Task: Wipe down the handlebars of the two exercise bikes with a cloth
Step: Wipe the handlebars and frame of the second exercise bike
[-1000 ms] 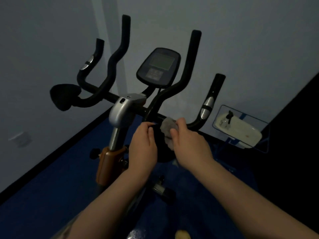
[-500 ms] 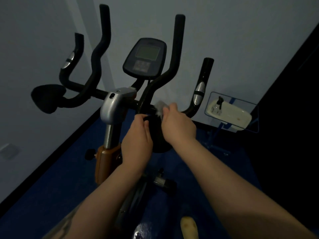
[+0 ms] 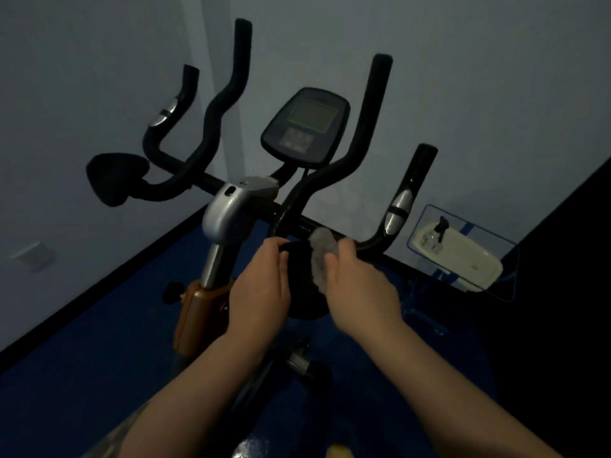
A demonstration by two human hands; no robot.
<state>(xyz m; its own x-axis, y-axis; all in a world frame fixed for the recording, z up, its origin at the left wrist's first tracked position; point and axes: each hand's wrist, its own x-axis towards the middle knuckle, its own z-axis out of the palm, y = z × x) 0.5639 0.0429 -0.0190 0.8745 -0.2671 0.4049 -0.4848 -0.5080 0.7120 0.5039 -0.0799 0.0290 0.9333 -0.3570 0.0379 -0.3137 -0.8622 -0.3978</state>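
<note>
One exercise bike in view, with four upright black handlebar prongs and one console. Two hands at the right elbow pad: left hand curled over its near edge, right hand pinching one grey cloth against pad and crossbar. Blue floor below.

Open air fills the frame's upper right beside the wall. At centre, the console and upright handlebars crowd the passage; the grey stem blocks the centre-left.
</note>
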